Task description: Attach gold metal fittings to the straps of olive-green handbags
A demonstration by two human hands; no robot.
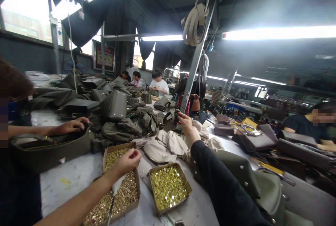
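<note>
My right hand [187, 125], in a black sleeve, reaches in from the lower right and pinches the edge of a dark olive bag piece [171, 118], its exact kind unclear. Crumpled beige fabric pieces [168, 145] lie just below it. Nearer me stands a cardboard box of shiny gold rivets [169, 185]. My left hand is not in view. Two bare forearms at the left look like a co-worker's: one hand [133, 156], fingers pinched, is above boxes of small brassy metal parts [125, 192]; the other [72, 126] rests at a dark bag's opening [60, 149].
Dark olive bags and parts [114, 105] are heaped across the table. At my right lie olive bags with studs [238, 170]. Brown bags [262, 136] cover a neighbouring table. A leaning metal post [195, 57] carries a coiled strap [194, 24]. Several people work further back.
</note>
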